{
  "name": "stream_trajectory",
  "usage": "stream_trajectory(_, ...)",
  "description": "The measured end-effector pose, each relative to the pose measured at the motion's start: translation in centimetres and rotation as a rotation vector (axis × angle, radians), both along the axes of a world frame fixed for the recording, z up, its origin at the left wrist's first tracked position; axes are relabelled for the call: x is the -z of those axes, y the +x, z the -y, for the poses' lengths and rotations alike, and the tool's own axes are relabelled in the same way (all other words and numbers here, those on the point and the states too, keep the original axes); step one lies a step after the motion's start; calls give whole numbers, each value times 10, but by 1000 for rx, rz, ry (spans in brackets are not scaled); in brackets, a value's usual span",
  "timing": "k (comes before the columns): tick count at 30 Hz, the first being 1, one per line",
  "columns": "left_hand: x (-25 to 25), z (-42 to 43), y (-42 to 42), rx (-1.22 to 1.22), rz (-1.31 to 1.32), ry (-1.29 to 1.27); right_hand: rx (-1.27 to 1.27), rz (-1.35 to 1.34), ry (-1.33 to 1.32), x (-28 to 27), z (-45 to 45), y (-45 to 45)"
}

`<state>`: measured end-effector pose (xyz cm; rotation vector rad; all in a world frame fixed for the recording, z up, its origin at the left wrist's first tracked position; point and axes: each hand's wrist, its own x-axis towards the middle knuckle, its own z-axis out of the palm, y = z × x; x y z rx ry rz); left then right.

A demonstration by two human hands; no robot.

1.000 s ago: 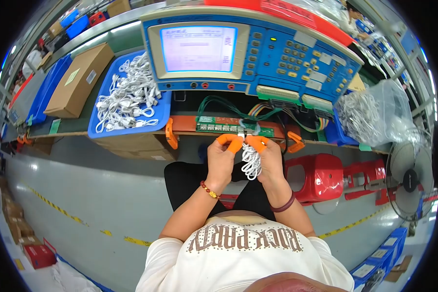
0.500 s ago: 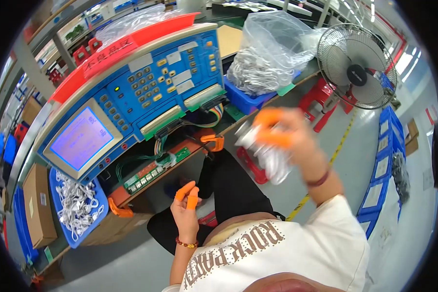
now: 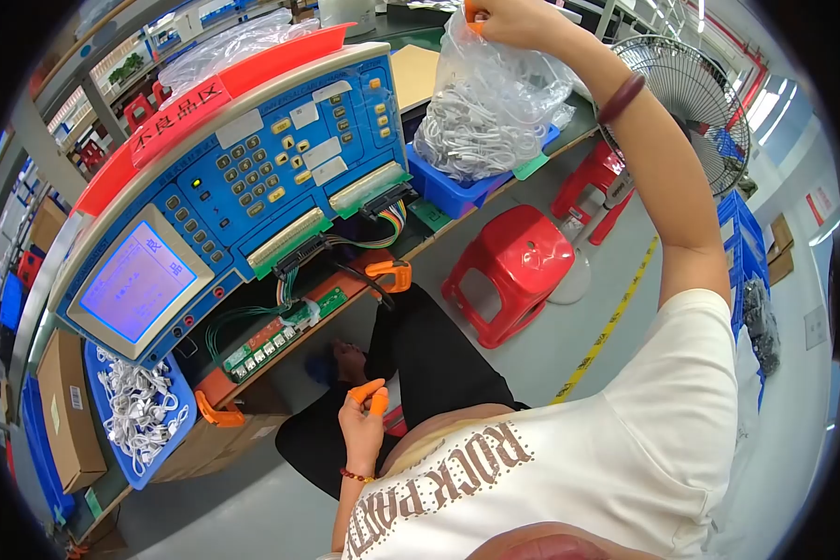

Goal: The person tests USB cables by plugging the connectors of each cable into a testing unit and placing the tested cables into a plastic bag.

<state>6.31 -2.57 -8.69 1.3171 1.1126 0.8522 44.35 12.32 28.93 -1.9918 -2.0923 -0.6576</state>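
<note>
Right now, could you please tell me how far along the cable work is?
Bagged cables look done. The right hand grips the top of the clear bag; the left hand is empty. Loose cables in the blue tray beside the cardboard box are probably left.

Factory floor with cable tester (image 3: 217,201)

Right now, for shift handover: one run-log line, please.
right hand: grip on clear bag | left hand: empty | bag: in blue bin
</note>
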Motion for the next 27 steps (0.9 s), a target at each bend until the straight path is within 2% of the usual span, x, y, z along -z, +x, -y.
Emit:
stream_trajectory(2, 7, 0, -1, 14, -24, 14, -2, -6, -89, -5, 5, -8)
stream_trajectory(4, 5, 0, 1, 30, -48, 26, -34, -202, -185, -7, 11, -11)
stream_trajectory(10, 2, 1, 9, 99, -188, 156, -121, -442, -133, -2, 28, -1)
stream_trajectory(14, -9, 5, 11, 137, -291, 246, -139, -398, -99, 5, 46, 12)
stream_trajectory(16, -14, 6, 11, 133, -301, 253, -625, -524, 68, 5, 70, 7)
stream_trajectory(17, -16, 6, 10, 137, -270, 276, -197, -431, 192, 6, 67, 8)
stream_trajectory(18, -20, 5, 9, 140, -239, 299, -196, -438, 194, 9, 69, 13)
stream_trajectory(20, -41, -1, 11, 151, -169, 378, -80, -411, 444, 17, 78, 25)
stream_trajectory(21, -61, -8, 12, 179, -190, 472, 64, -297, 416, 17, 81, 31)
stream_trajectory(22, -92, -17, 16, 206, -223, 718, 67, -303, 418, 19, 82, 34)
stream_trajectory(24, -156, -34, 28, 215, -200, 913, 313, -392, 154, 24, 84, 40)
stream_trajectory(25, -189, -43, 35, 241, -196, 1021, 334, -256, 116, 31, 74, 59)
stream_trajectory(26, -217, -49, 45, 240, -209, 1083, 332, -264, 124, 36, 74, 61)
stream_trajectory(27, -247, -56, 61, 254, -187, 1288, 276, -541, 83, 40, 74, 61)
